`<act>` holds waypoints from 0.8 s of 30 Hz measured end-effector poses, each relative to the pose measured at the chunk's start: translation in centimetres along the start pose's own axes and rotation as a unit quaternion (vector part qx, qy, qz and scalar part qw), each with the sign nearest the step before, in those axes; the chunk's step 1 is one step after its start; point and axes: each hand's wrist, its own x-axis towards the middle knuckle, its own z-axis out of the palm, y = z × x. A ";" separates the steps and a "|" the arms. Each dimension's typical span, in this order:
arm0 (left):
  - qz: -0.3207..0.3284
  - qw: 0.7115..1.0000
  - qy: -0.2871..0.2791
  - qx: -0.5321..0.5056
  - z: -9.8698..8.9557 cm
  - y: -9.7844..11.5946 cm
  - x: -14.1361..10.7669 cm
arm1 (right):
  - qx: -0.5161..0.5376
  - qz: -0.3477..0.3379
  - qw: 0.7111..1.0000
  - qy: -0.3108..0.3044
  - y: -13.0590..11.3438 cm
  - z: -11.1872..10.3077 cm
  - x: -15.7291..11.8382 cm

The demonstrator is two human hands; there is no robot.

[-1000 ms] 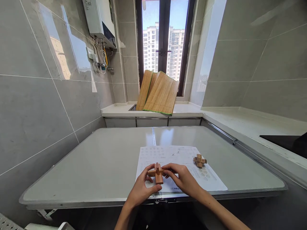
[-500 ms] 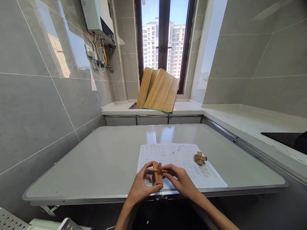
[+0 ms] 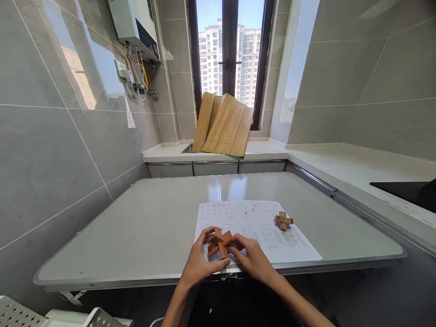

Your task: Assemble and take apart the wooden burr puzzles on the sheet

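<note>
Over the front edge of the table, both hands hold a reddish-brown wooden interlocking puzzle [image 3: 222, 245] made of crossed bars. My left hand [image 3: 198, 263] is closed around its left side, thumb at the near end of an upright bar and fingers at the far end. My right hand [image 3: 254, 258] pinches the right side with thumb and index finger. Part of the puzzle is hidden behind the right fingers. A second, lighter wooden cross-shaped puzzle [image 3: 283, 220] lies on the printed paper sheet [image 3: 245, 218], to the right of my hands.
The pale folding table [image 3: 136, 227] has a seam down its middle. Behind it, a folded bamboo mat [image 3: 228, 127] leans on the ledge by the window. A white counter [image 3: 340, 163] runs along the right. At lower left stands a white perforated basket [image 3: 20, 313].
The puzzle has turned in my hands, so its crossed bars now sit at a slant and more of its left bars show. The view has tilted slightly.
</note>
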 end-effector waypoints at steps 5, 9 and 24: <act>-0.003 1.000 -0.001 -0.027 0.0 0.6 0.0 | -0.004 0.011 1.000 0.012 0.0 0.8 -0.1; -0.021 1.000 0.015 0.009 -0.1 0.6 0.0 | 0.043 0.020 0.997 0.058 0.8 0.4 0.1; -0.014 0.998 -0.006 0.057 0.3 0.1 0.1 | 0.145 0.107 0.984 -0.005 1.6 -0.5 0.7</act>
